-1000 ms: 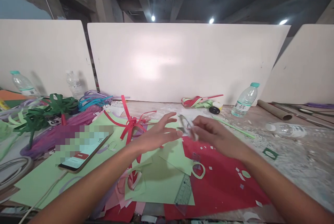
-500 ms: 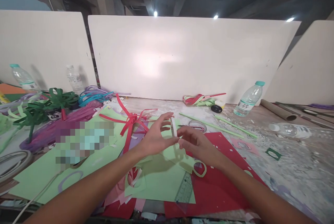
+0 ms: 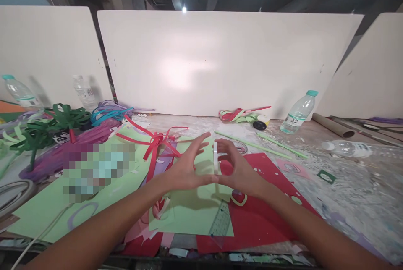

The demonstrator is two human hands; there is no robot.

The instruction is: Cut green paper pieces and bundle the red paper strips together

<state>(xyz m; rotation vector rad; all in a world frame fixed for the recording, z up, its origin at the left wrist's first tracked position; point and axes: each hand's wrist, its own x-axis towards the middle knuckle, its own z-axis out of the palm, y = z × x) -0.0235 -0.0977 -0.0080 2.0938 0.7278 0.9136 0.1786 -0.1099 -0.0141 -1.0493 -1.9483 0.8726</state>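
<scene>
White strip (image 3: 215, 158) between left grip (image 3: 185, 169), right grip (image 3: 239, 169)

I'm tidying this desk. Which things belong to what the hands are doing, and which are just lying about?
In hand: left hand, right hand, both pinching the thin white piece, above the green sheet.
Lying about: upright water bottle, cardboard tube, red ribbon bow, clear ruler.

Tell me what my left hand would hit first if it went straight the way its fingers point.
Probably the white ring pinched in the right hand, just beyond the left hand; depth is unclear.
</scene>
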